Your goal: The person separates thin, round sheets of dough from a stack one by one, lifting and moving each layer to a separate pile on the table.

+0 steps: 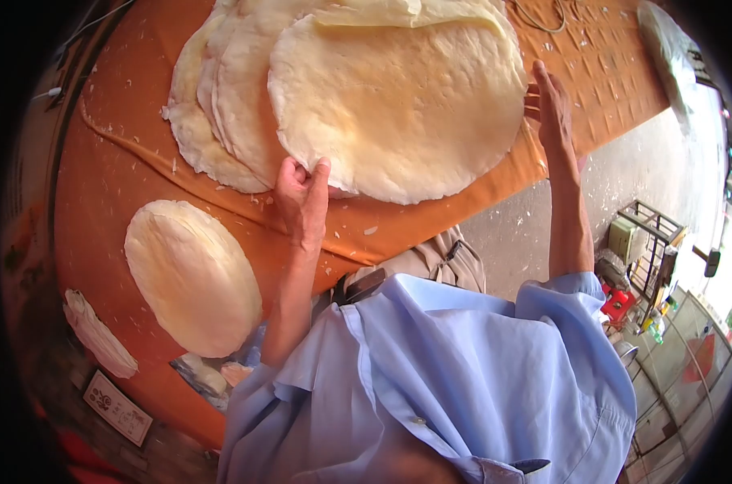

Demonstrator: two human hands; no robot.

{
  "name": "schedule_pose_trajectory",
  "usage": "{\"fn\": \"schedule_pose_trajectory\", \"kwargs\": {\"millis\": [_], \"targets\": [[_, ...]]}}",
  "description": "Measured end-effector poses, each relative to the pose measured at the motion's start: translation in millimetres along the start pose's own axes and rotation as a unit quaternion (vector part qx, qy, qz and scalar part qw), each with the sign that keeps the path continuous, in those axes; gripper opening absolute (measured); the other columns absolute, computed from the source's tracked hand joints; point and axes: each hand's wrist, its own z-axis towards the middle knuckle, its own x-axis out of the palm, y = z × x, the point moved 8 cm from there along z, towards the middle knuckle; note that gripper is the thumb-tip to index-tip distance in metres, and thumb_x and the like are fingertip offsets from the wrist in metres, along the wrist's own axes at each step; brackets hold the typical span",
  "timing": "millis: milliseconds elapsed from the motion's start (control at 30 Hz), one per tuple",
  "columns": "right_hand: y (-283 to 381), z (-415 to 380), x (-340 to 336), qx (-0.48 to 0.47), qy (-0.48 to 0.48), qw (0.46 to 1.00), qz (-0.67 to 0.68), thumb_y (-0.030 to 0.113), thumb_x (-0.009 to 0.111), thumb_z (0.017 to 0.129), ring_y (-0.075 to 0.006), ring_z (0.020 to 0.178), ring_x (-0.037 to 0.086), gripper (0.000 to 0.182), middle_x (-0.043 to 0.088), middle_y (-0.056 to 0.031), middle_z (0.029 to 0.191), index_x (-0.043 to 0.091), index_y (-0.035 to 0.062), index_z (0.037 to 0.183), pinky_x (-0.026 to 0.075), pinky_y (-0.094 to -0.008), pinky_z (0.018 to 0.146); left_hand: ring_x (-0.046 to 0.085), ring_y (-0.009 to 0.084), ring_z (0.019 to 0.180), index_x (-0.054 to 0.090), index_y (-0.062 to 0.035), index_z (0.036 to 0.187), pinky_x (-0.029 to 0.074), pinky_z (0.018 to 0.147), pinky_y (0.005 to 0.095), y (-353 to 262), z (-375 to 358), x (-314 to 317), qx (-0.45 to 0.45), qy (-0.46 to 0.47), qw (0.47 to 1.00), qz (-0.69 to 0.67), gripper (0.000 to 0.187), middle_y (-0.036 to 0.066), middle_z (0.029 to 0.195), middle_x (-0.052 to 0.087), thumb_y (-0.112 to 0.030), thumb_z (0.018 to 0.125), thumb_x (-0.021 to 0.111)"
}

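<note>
Because the large pale sheet (398,105) looks thin and broad, it probably handles as something light for its size, soft and floppy, ready to sag between two holds. It lies over the stacked sheets (213,105) on the orange cloth (112,181), its near edge towards the person's body. The surface appears dry and matt, with shallow dents and faintly browned patches, so I judge it not very slippery; the ragged rim looks the likeliest part to crack or tear. A good hold would be a light pinch at the rim, with one hand on each side and the fingers spread a little underneath for support.

At the near left rim, the left hand (301,198) has the edge nipped between thumb and bent forefinger, tips pressed together with only the sheet's thickness between them. Its other fingers are curled in and partly hidden. Out at the right rim, the right hand (554,113) stands upright beside the edge, thumb and fingers parted, nothing visibly gripped; whether the fingertips touch the sheet I cannot tell.

An oval piece (192,278) lies flat on the cloth to the left, apart from both hands, and a narrow pale piece (100,335) lies beyond it
</note>
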Motion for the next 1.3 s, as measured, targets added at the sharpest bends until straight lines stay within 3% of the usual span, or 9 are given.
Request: {"fn": "schedule_pose_trajectory", "kwargs": {"millis": [67,167,233,367,533,833,1033,1167,1300], "targets": [[62,-18,-4,-0.2,-0.178,0.915,-0.302,0.057,0.054,0.086,-0.0285,0.09,0.063,0.062,0.065,-0.0199,0.105,0.058,0.0031,0.116,0.048,-0.0388,0.078,0.057,0.0079,0.084,0.053,0.0022,0.109,0.047,0.071,0.0218,3,12,-11,0.029,-0.006,0.999,0.02,0.024,0.006,0.098,0.064,-0.008,0.09,0.061],[137,-31,43,-0.523,-0.15,0.78,-0.309,0.049,0.059,0.085,-0.0314,0.087,0.064,0.046,0.067,-0.0133,0.093,0.061,0.0126,0.114,0.049,-0.0407,0.076,0.057,0.0086,0.087,0.052,0.0038,0.109,0.046,0.077,0.0219,-3,12,-12,0.047,-0.041,0.995,0.072,0.023,0.007,0.1,0.064,-0.004,0.089,0.061],[172,-34,76,-0.466,-0.035,0.844,-0.264,0.023,0.074,0.072,-0.0313,0.086,0.063,0.034,0.064,-0.0164,0.082,0.069,0.0061,0.101,0.049,-0.0424,0.075,0.058,0.0095,0.09,0.052,0.0048,0.11,0.046,0.079,0.0225,0,13,-11,0.04,-0.037,0.998,0.026,0.024,0.008,0.102,0.063,-0.003,0.089,0.061],[158,17,107,-0.414,0.05,0.833,-0.365,0.027,0.078,0.069,-0.0297,0.083,0.06,0.034,0.062,-0.0143,0.084,0.065,0.011,0.096,0.048,-0.0399,0.072,0.059,0.0113,0.095,0.051,0.0052,0.113,0.046,0.084,0.0231,-5,8,-6,0.03,-0.052,0.998,-0.015,0.03,0.01,0.106,0.063,-0.003,0.087,0.064],[147,60,105,-0.458,0.099,0.854,-0.227,0.033,0.079,0.069,-0.0241,0.074,0.059,0.037,0.061,-0.0098,0.082,0.06,0.0079,0.087,0.048,-0.0363,0.066,0.058,0.0146,0.099,0.051,0.0045,0.116,0.047,0.086,0.0271,0,5,4,0.018,-0.041,0.992,-0.117,0.036,0.011,0.111,0.061,0.0,0.084,0.066],[167,37,142,-0.324,0.241,0.818,-0.409,0.036,0.075,0.072,-0.0254,0.068,0.061,0.037,0.061,-0.0143,0.071,0.059,0.0026,0.075,0.047,-0.0386,0.06,0.055,0.0167,0.107,0.051,0.0028,0.124,0.044,0.094,0.0308,-8,10,20,0.01,-0.015,0.987,-0.16,0.046,0.009,0.118,0.059,-0.001,0.082,0.067],[121,106,123,-0.292,0.0,0.797,-0.528,0.05,0.06,0.084,-0.0315,0.083,0.064,0.045,0.068,-0.0119,0.087,0.063,0.0122,0.108,0.049,-0.0401,0.074,0.054,0.0176,0.109,0.05,0.003,0.126,0.042,0.096,0.0312,5,22,25,0.013,0.013,0.978,-0.207,0.045,0.01,0.12,0.058,-0.004,0.084,0.065],[166,26,115,-0.517,-0.195,0.755,-0.352,0.03,0.064,0.08,-0.0368,0.075,0.057,0.03,0.059,-0.0178,0.082,0.057,0.003,0.091,0.046,-0.0453,0.068,0.054,0.0177,0.109,0.05,0.0028,0.126,0.042,0.096,0.0315,3,20,26,0.033,-0.017,0.976,-0.216,0.045,0.01,0.121,0.058,-0.006,0.084,0.065],[151,48,129,-0.431,-0.152,0.816,-0.355,0.031,0.06,0.086,-0.0369,0.084,0.056,0.028,0.057,-0.0188,0.088,0.056,0.0046,0.095,0.044,-0.0471,0.073,0.055,0.0173,0.108,0.052,0.002,0.124,0.044,0.094,0.032,11,20,28,-0.011,-0.058,0.976,-0.21,0.044,0.009,0.119,0.058,-0.007,0.083,0.066]]}}
